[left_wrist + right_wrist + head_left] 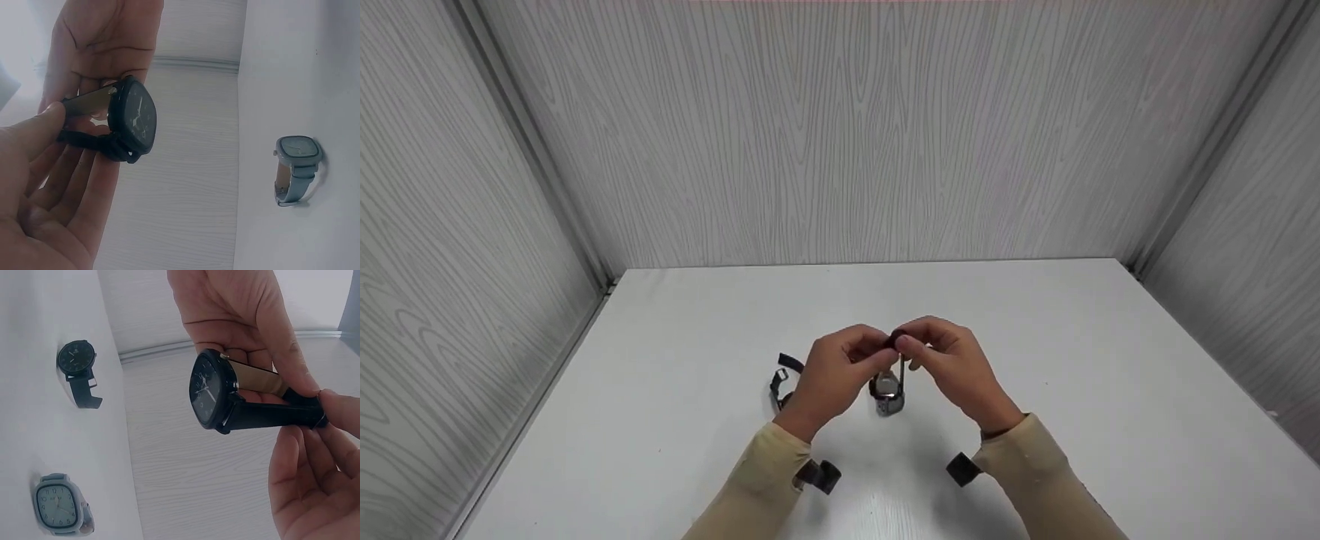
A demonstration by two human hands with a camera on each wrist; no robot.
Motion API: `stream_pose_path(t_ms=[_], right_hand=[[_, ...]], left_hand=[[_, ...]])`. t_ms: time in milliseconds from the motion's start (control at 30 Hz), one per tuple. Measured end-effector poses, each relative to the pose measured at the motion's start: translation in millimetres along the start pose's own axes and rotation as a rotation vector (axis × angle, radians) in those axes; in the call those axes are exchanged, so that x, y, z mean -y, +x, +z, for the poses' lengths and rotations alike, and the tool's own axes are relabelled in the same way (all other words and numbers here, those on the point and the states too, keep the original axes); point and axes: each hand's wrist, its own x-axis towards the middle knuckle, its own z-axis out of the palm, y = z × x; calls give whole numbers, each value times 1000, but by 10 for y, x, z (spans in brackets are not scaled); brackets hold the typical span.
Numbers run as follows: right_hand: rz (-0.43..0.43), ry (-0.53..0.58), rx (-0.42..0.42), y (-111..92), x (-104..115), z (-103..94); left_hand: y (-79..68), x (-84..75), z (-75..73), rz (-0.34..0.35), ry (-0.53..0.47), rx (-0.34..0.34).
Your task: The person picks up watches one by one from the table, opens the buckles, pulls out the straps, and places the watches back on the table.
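Nearest, on the smooth white worktop (1095,420), I see a pale grey square watch (56,505). A round black watch with a dark strap (77,357) lies to its left, maybe put there to leave room. Above them, the left hand (829,375) and right hand (960,364) both pinch the tan-lined strap of a black watch with white numbers (205,391). Each grip is closed on it, its face hanging down, probably so both thumbs can reach the strap's end.

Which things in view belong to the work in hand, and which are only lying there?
Seemingly in the job now:
left hand
right hand
black watch, strap held by both hands

Apparently just lying on the table:
grey watch
second black watch
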Motion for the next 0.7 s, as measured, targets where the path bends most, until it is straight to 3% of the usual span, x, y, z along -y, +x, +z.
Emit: stream_pose_path(t_ms=[233,400,533,700], right_hand=[[19,133,-56,0,4,64],[41,163,-19,6,-7,42],[18,89,37,14,-16,-10],[-76,-87,102,30,-16,-47]], left_hand=[[-19,-19,0,-1,-43,-40],[-39,-28,-12,0,-31,-65],[-50,-36,-26,3,7,-67],[-50,-39,-54,1,36,-59]])
